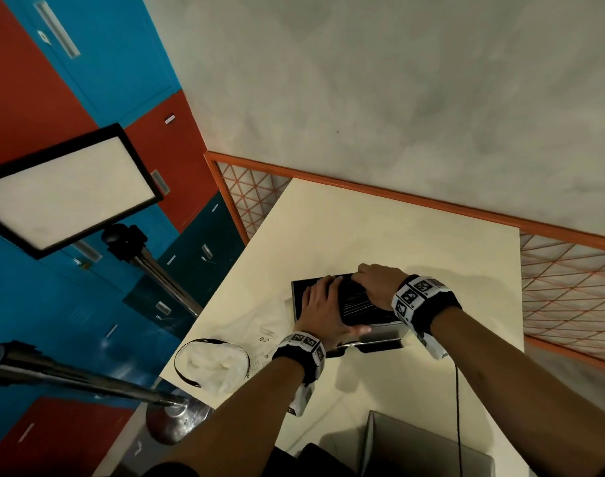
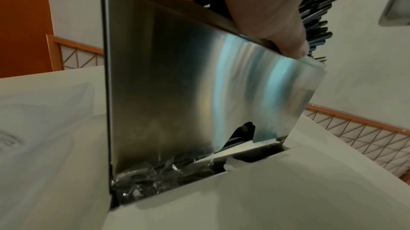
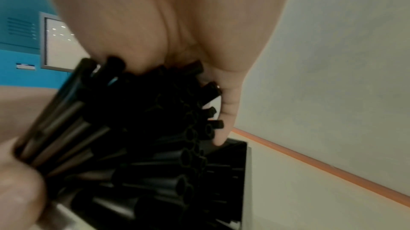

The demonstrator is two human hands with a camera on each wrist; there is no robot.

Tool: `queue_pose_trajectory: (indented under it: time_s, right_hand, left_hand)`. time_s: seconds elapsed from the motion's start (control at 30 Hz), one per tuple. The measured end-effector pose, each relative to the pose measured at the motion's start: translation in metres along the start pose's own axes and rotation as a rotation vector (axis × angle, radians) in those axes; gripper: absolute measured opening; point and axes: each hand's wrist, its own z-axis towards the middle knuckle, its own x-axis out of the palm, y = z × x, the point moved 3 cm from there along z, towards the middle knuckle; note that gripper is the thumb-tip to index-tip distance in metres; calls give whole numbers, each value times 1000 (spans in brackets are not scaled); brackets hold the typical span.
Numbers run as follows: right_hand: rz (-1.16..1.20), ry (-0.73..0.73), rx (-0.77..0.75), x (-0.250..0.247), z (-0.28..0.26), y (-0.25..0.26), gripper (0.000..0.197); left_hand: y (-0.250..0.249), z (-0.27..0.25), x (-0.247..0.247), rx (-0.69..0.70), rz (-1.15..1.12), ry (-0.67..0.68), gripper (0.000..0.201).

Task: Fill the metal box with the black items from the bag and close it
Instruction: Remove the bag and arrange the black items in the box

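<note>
Pressing black straws (image 1: 358,306) into metal box (image 2: 188,82): left hand (image 1: 323,306) flat, fingers straight; right hand (image 1: 377,284) curled round bundle

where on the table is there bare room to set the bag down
Free: the far strip of table between the box and the orange rail, and the near patch between both forearms, short of the grey carton. Crowded: left of the box, where the plastic bag and a white bundle lie.
</note>
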Motion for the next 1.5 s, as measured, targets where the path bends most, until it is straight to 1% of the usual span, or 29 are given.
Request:
queue_pose_trajectory:
  time_s: [0.13,0.2,0.27,0.3,0.37,0.5,0.53,0.57,0.63,0.7,0.8,0.93,1.0,1.07,1.13,1.23,1.3,1.4,1.43,1.5]
  right_hand:
    - [28,-59,-64,-3,-14,-10,41]
    - [55,-90,-80,-3,-20,-18,45]
    - [134,-109,-83,-1,-26,-26,45]
    - [212,-130,-80,1,-28,-30,44]
    - [452,-233,-46,2,-32,-39,41]
    - [1110,-457,140,11,-42,-45,35]
    - [1223,-513,206,15,-44,-44,30]
    - [1271,-567,282,18,-46,-41,27]
    - [1254,-620,414,25,-48,-30,35]
    - [1211,-642,439,31,-46,-14,38]
    - [1030,-595,391,43,-37,3,36]
    - [833,-492,371,48,-35,-3,40]
    - [723,-481,337,44,-35,-7,39]
    - [624,-499,308,37,-35,-8,36]
    - [557,-518,283,29,-37,-8,32]
    - [498,-466,265,21,-38,-7,29]
    - [457,-423,245,20,-37,-3,31]
    - [354,-326,226,31,-33,7,38]
    - [325,-313,229,36,-32,10,41]
    - [298,-341,203,45,-33,15,42]
  left_hand:
    - [1,4,-2,-20,-2,55,116]
    - [1,6,-5,-17,9,94,111]
    - [0,7,-7,-6,41,113,105]
    - [-1,7,-8,-1,54,116,102]
    - [-2,6,-7,-3,69,126,99]
    - [-2,4,-8,1,133,124,97]
    - [-2,5,-9,10,153,123,97]
    - [-2,5,-9,19,169,124,97]
    - [-3,5,-8,30,186,126,96]
    - [-2,4,-6,25,194,120,96]
    - [-1,1,-2,54,183,85,95]
    - [-1,0,0,107,161,82,98]
    - [0,0,-1,116,158,97,103]
    - [1,-2,1,112,166,126,105]
    - [2,-4,5,108,195,145,103]
    - [2,-8,10,110,233,147,96]
    - [1,-10,11,106,226,151,90]
    - [1,-12,11,91,209,137,85]
    - [1,-12,11,91,210,125,84]
    - [2,-13,12,108,227,100,84]
